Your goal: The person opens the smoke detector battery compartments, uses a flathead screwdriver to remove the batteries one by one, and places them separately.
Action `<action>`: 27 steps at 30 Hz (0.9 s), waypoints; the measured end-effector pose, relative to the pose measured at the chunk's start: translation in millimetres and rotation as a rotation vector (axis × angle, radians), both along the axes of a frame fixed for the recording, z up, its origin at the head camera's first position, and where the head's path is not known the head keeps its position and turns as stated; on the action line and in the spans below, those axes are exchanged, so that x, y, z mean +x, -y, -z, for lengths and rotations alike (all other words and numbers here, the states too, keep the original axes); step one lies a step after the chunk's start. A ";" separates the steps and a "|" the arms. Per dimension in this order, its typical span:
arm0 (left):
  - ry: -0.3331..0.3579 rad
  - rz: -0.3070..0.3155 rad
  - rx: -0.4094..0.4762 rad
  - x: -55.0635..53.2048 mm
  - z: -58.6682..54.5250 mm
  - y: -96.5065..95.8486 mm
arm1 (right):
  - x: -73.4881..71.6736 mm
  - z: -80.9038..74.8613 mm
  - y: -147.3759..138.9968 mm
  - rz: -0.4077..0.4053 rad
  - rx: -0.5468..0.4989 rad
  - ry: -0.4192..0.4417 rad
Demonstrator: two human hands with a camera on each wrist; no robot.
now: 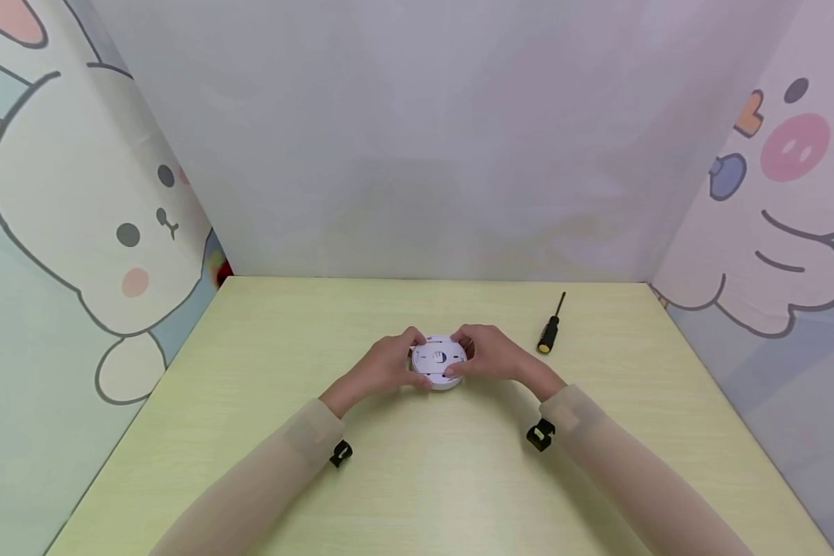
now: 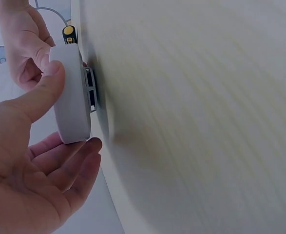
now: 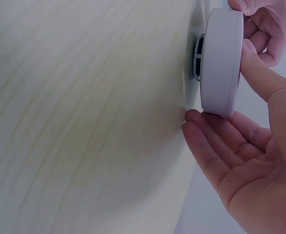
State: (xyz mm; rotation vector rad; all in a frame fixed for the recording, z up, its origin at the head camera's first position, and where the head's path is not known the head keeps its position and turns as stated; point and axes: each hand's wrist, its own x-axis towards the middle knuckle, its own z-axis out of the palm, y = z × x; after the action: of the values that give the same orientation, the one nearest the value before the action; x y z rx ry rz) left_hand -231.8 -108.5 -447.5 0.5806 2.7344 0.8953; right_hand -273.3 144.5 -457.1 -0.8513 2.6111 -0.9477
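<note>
A round white smoke detector [image 1: 427, 364] is held between both hands over the middle of the table, its flat back facing up. My left hand [image 1: 388, 363] grips its left edge, thumb at the near side and fingers at the far side. On the opposite edge, my right hand [image 1: 495, 354] holds it likewise, with the thumb pressing the back plate. Both wrist views show the slotted vent [image 2: 91, 90] on the underside facing the tabletop. Whether that vent touches the table cannot be made out.
A black screwdriver [image 1: 548, 333] with a yellow-ended handle lies to the right, its shaft pointing away. The pale wooden table [image 1: 285, 324] ends against a light backdrop [image 1: 417, 193]. Cartoon-printed curtains [image 1: 62, 232] hang along both sides.
</note>
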 end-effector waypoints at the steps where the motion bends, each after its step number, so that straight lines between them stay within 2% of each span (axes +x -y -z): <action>1: -0.002 0.000 -0.005 0.1 -0.3 -0.2 | 0.6 -0.6 -0.2 0.006 -0.003 0.004; 12: 0.002 -0.005 -0.012 1.1 -0.2 -1.2 | 2.8 -1.7 -2.2 0.032 -0.025 0.044; 27: -0.002 -0.015 0.018 1.6 3.4 0.1 | 1.5 -2.6 -3.0 0.022 -0.014 0.071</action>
State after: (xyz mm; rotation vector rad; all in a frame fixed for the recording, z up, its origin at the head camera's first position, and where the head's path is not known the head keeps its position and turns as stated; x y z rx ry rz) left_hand -230.2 -108.6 -450.8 0.5657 2.7385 0.9239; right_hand -271.9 147.5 -454.5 -0.7789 2.5618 -0.9848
